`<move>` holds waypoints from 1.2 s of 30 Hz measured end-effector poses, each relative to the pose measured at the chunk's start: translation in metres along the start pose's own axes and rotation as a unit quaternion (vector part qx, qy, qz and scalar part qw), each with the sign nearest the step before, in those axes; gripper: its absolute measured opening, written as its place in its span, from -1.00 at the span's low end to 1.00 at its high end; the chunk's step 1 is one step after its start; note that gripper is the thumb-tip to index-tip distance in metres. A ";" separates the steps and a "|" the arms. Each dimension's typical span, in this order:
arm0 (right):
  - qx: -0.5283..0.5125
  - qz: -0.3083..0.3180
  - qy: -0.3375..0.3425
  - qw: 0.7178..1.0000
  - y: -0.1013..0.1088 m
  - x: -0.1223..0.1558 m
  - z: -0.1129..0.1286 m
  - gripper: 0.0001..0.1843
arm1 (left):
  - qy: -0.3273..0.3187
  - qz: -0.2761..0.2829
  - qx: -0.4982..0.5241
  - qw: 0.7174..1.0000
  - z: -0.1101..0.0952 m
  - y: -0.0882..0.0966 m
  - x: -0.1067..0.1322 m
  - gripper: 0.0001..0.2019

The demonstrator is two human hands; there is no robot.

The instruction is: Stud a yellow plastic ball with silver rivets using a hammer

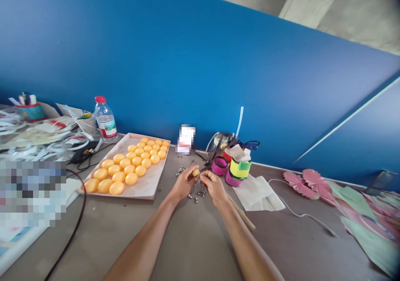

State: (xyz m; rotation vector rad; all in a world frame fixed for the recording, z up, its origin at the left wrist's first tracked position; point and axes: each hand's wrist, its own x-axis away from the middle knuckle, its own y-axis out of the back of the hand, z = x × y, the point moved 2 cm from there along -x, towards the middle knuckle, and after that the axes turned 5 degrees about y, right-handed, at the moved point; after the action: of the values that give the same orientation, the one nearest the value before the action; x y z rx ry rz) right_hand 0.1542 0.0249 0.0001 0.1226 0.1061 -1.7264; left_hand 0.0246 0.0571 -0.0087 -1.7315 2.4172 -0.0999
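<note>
Over the middle of the desk, my left hand is closed around a small yellowish round piece. My right hand meets it from the other side, thumb and finger pinched together beside the piece. Whatever the right fingertips hold is too small to make out. Shiny little metal bells lie behind my left hand, and several more metal pieces lie beneath both hands. To the left is a shallow cardboard tray with rows of orange-yellow balls.
Beyond my right hand stand a magenta ring-shaped holder and a yellow-banded container. White sheets and pink paper fans lie right. A water bottle, white strips and a dark cable are left. A blue partition rises behind.
</note>
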 end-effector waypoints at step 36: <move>0.032 -0.085 0.034 0.995 0.017 -0.007 -0.004 -0.82 | 0.070 -0.012 0.129 0.989 -0.011 -0.007 0.005 -0.58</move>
State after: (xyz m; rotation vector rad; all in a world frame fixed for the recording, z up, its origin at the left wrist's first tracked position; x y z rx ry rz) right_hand 0.1723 0.0297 -0.0024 0.2243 0.1138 -1.8968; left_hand 0.0277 0.0492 0.0024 -1.6868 2.3508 -0.5299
